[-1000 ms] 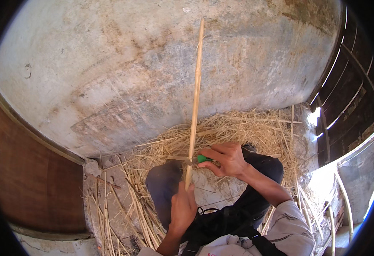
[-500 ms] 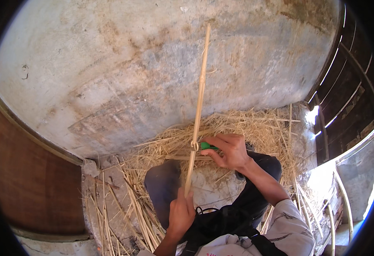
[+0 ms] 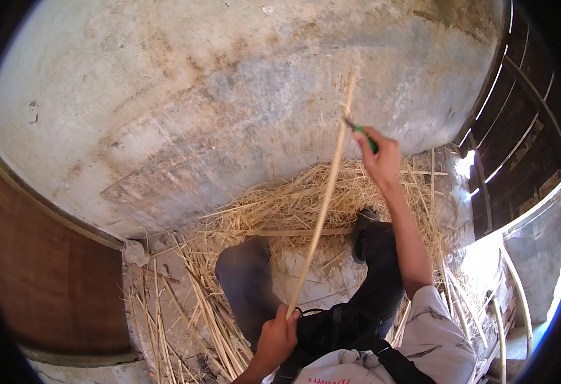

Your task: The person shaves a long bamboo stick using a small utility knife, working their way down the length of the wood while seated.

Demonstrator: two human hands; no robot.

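Note:
A long pale bamboo strip point(image 3: 324, 217) slants up and away from my lap toward the wall. Its near end is in my left hand point(image 3: 276, 339), whose fingers are wrapped round it. Out at arm's length, my right hand point(image 3: 383, 158) grips a green-handled knife point(image 3: 365, 137). The dark blade meets the strip close to its far end, where a small curl of shaving shows. Part of the knife handle is hidden by my fingers.
Pale shavings point(image 3: 293, 192) lie heaped at the foot of the stained wall point(image 3: 184, 109). Loose bamboo strips point(image 3: 213, 320) lie on the floor at my left. A brown panel point(image 3: 50, 256) stands far left; a dark slatted wall point(image 3: 517, 128) and some poles point(image 3: 520, 294) are at right.
My right hand and knife have moved up along the strip, from near its middle to near its far end. The strip's far end has swung right and lower. My left hand keeps its grip.

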